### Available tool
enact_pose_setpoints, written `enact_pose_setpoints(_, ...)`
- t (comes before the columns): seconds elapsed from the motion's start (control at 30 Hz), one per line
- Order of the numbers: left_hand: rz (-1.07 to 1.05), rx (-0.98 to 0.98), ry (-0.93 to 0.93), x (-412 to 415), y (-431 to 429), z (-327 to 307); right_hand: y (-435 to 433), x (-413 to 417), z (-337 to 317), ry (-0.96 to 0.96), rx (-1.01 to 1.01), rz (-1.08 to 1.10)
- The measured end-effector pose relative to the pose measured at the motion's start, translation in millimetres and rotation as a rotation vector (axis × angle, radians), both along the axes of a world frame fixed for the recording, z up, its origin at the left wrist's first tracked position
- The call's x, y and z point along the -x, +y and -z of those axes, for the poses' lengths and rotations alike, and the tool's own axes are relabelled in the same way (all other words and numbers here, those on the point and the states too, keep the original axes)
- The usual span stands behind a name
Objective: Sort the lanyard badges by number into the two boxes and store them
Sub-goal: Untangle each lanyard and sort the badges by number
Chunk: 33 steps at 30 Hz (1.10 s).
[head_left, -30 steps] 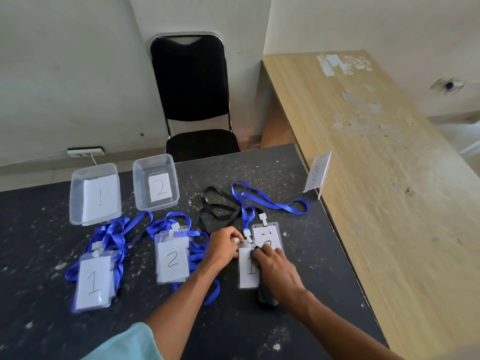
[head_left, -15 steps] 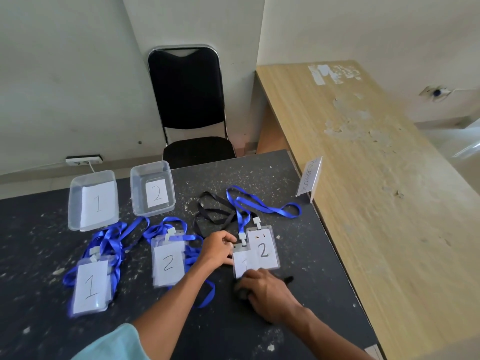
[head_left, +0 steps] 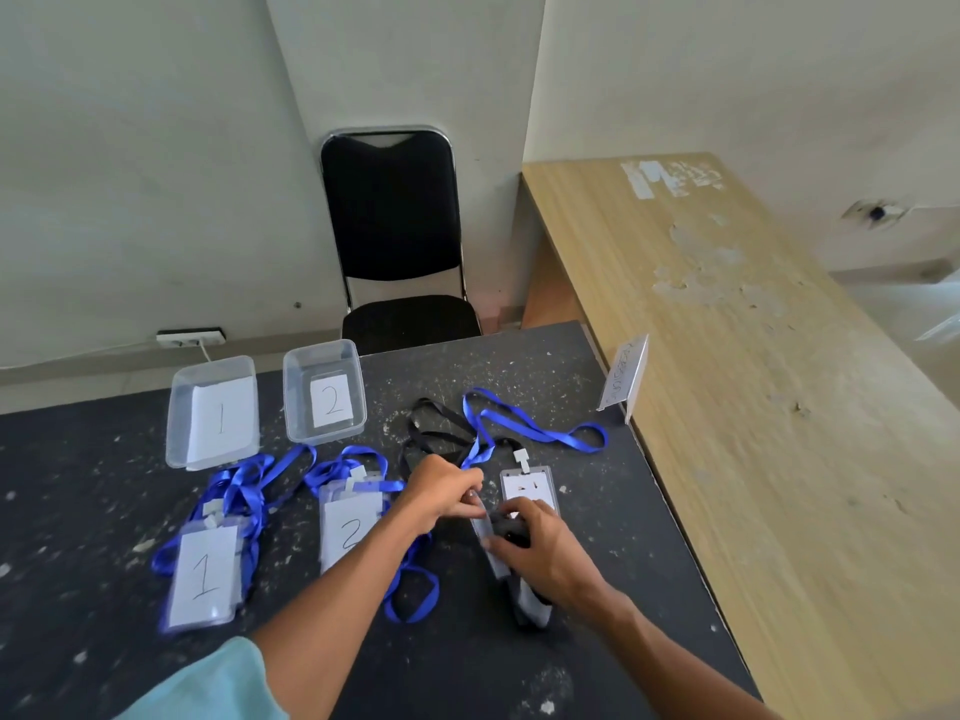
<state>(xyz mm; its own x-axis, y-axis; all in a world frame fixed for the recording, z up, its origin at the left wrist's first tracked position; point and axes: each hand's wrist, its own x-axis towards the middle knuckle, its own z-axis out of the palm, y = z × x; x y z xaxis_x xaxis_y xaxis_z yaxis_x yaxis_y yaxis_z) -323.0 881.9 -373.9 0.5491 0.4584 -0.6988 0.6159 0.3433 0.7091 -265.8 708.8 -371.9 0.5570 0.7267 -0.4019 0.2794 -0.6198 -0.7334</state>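
Note:
Two clear boxes stand at the back left of the dark table, box 1 and box 2, each with only a number sheet inside. A pile of "1" badges with blue lanyards lies before box 1, and a pile of "2" badges before box 2. My left hand pinches the top of a badge turned on edge. My right hand grips the same badge together with something black. Another badge on a blue lanyard lies just behind. A black lanyard trails back.
A black chair stands behind the table against the wall. A worn wooden table runs along the right side, with a small clear sign stand at its edge. A wall socket sits low at the left.
My right hand has come back up from the table's front to the "1" badge. The badge, flat before, now stands on edge between both hands.

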Motion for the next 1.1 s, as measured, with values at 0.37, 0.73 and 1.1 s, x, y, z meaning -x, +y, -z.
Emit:
enact_pose_setpoints(0.37,0.209,-0.628,0.140,19,-16,42,-10,-7,24,0.232,-0.025,0.372)
enact_pose_setpoints(0.73,-0.026,-0.302,0.056,31,-13,51,-28,-20,12,-0.009,-0.084,0.521)
enact_pose_setpoints(1.1,0.040,-0.303,0.081,33,-17,63,18,23,53,-0.412,0.088,-0.197)
